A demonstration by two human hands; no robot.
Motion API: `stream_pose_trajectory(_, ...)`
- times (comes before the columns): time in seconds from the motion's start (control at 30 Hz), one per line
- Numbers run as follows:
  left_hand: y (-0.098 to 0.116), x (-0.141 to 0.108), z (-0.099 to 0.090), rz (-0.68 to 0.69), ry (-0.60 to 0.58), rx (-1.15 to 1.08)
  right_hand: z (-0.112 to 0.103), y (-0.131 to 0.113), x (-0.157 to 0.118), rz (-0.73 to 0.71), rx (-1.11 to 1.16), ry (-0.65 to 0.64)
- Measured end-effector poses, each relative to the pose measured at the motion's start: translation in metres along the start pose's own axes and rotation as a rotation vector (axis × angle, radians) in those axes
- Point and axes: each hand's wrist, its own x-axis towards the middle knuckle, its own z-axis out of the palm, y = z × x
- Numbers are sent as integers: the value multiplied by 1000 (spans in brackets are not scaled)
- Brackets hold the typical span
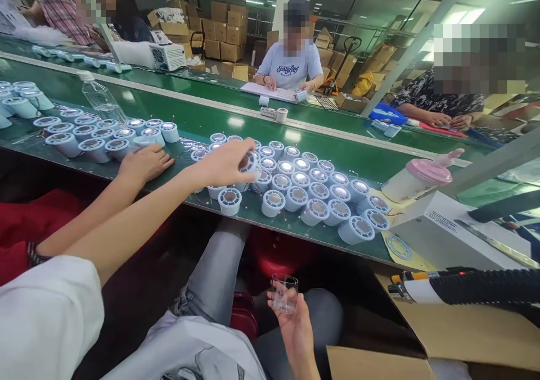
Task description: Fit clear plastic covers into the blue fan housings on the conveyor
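My left hand [223,163] reaches over the bench, with its fingers closed around a round white housing [252,167] that has a slotted ring on its end. Around it stand many similar housings [298,179], packed in uneven rows, some with thin wires hanging out. Low in front of my lap, my right hand [293,318] grips a clear plastic cup [284,294], its open end upward. To the left, a co-worker's hand [145,163] rests on the bench beside another group of the housings [96,149].
Right of the housings are a pink-lidded cup [415,179], a grey box [451,228] and a loose white ring [399,247]. A handheld tool [426,290] lies above an open carton [464,329]. A clear bottle [101,99] stands at left. Other people sit across the green belt [194,105].
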Motion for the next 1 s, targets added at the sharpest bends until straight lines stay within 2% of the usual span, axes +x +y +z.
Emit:
stream_pose_trajectory(0.03,4,-9,2,-104,57,-170,2,-6,-2,-69,-103,-35)
stream_pose_trajectory(0.07,8,-20,7,-205,63,-377,4,-14,-4,-161,-240,-81)
stream_pose_trajectory(0.1,14,-31,17,-292,9,-611,8,-23,-8,-275,-411,-134)
stream_pose_trajectory(0.13,20,-43,29,-365,-109,-836,12,-35,-12,-403,-608,-192)
stream_pose_trajectory(0.2,34,-64,56,-423,-441,-1121,25,-59,-19,-665,-1028,-285)
stream_pose_trajectory(0.27,48,-78,80,-393,-735,-1183,38,-82,-24,-870,-1400,-284)
stream_pose_trajectory(0.33,62,-85,94,-302,-906,-1082,48,-98,-26,-986,-1667,-205)
stream_pose_trajectory(0.37,68,-85,98,-221,-925,-991,51,-103,-25,-1003,-1762,-155)
stream_pose_trajectory(0.43,76,-84,100,-35,-837,-782,52,-109,-25,-947,-1872,-97)
stream_pose_trajectory(0.5,80,-82,101,87,-689,-630,49,-111,-26,-815,-1853,-102)
stream_pose_trajectory(0.53,80,-82,103,101,-636,-599,47,-112,-27,-732,-1801,-120)
stream_pose_trajectory(0.67,77,-89,114,45,-504,-697,45,-117,-33,-463,-1438,-187)
stream_pose_trajectory(0.77,71,-97,126,58,-417,-775,48,-121,-34,-407,-1207,-157)
stream_pose_trajectory(0.87,65,-102,136,127,-360,-755,50,-122,-32,-363,-1025,-83)
stream_pose_trajectory(1.0,60,-105,143,172,-393,-803,50,-122,-27,-281,-852,3)
